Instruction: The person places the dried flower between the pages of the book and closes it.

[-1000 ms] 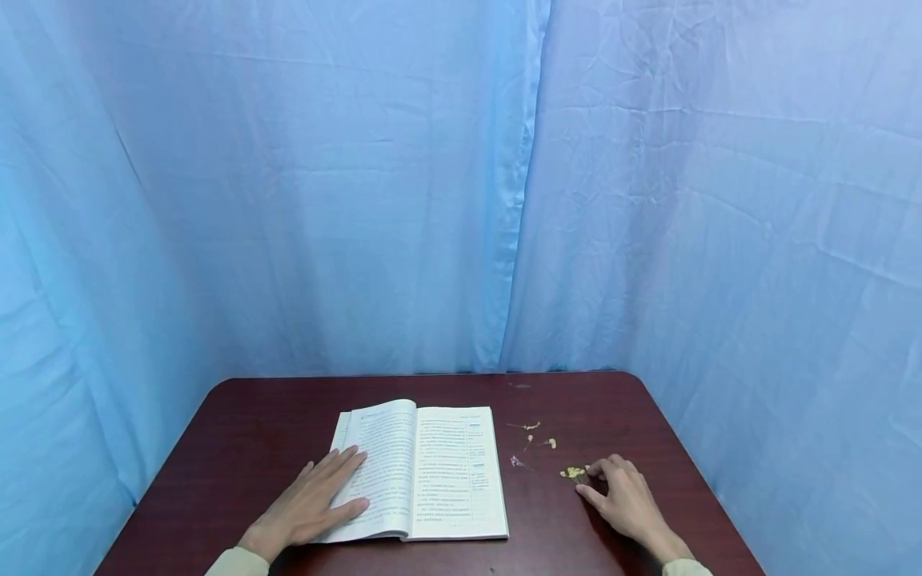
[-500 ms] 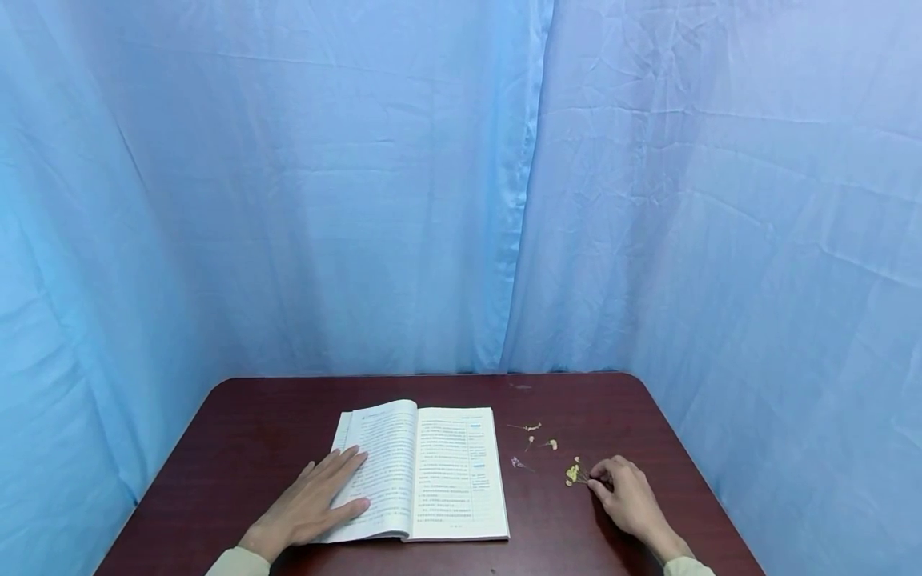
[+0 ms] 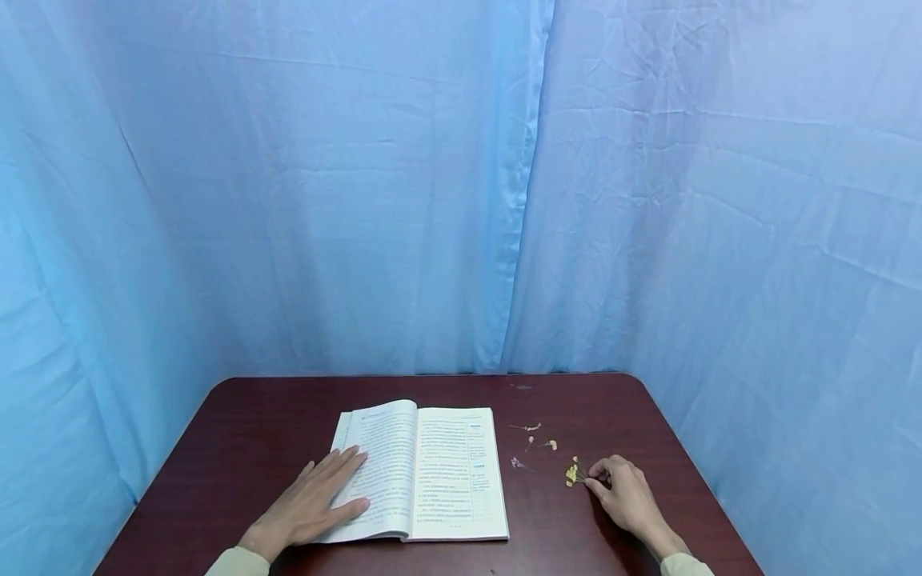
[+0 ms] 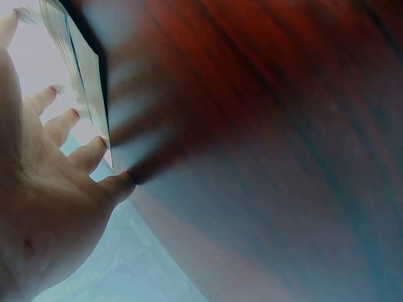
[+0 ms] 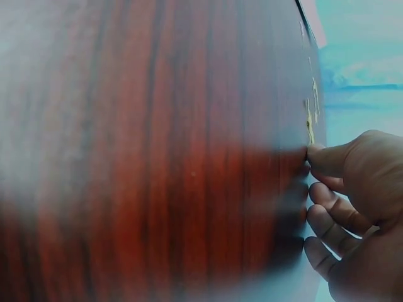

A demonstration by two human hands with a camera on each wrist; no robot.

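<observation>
An open book (image 3: 450, 472) lies on the table, its left pages bulging up near the spine. My left hand (image 3: 310, 500) rests on the left page with fingers spread and straight. In the left wrist view, the fingertips of that hand (image 4: 56, 176) reach the page edges. Right of the book, my right hand (image 3: 634, 500) pinches the thin stems of a small sprig of dried yellow flowers (image 3: 573, 474) between thumb and forefinger. Its flower heads point left, toward the book. The right wrist view shows the yellow sprig (image 5: 310, 126) edge-on, low over the tabletop, just beyond the thumb.
Between book and right hand lie a pale dried flower (image 3: 552, 445), a smaller one (image 3: 531, 439), a thin yellowish sprig (image 3: 533, 426) and a purple sprig (image 3: 516, 462). The dark red wooden table (image 3: 281, 408) has rounded far corners. Blue curtains (image 3: 360, 240) surround it.
My right fingers have closed on the stems of the yellow flowers and the sprig has turned, stems now toward the hand. The left hand and book have stayed put.
</observation>
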